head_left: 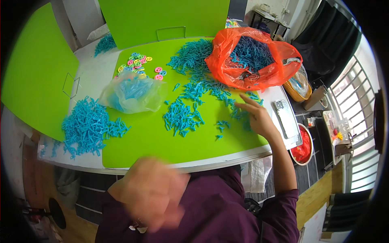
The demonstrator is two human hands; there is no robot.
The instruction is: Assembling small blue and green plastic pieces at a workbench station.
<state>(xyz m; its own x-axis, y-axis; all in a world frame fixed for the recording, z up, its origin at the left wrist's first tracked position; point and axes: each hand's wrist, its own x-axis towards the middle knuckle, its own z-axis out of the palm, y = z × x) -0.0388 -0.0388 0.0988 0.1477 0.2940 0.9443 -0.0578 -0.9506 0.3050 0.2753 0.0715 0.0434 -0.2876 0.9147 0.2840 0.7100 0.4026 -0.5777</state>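
My right hand [256,114] lies flat on the green mat [150,141], fingers spread over scattered small blue plastic pieces [184,115]. My left hand [152,192] is blurred, close to my body below the table edge; whether it holds anything cannot be told. An orange plastic bag [249,60] full of blue pieces sits open at the back right. A clear bag [131,94] with blue pieces rests left of centre. A heap of blue pieces [87,127] lies at the left edge of the mat.
Several coloured plastic rings [137,65] lie at the back of the mat. Green upright panels [34,69] stand at the left and back. A phone [285,117] rests at the table's right edge, above a red bowl [302,146]. A basket [298,87] sits beside the orange bag.
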